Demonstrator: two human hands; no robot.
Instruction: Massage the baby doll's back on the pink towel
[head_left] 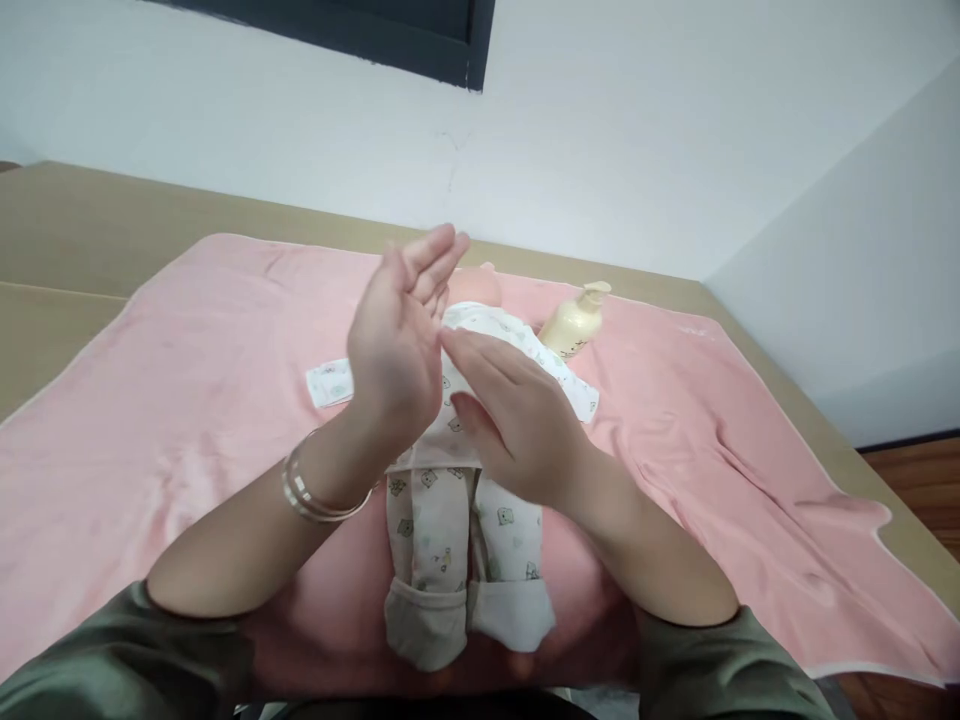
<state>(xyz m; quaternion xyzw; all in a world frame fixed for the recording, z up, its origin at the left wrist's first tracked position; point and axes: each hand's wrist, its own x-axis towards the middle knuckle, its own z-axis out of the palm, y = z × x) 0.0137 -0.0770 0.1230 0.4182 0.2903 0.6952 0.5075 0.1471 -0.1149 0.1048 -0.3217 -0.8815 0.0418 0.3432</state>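
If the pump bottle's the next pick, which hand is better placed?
Right, I'd say. The pump bottle is off to the right, by the sleeve of the printed top; the right hand looks nearer and empty. The left hand is farther left.

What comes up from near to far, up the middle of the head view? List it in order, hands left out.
Folded white cuffs, patterned trousers, patterned top, rounded pink head, tan surface, white wall.
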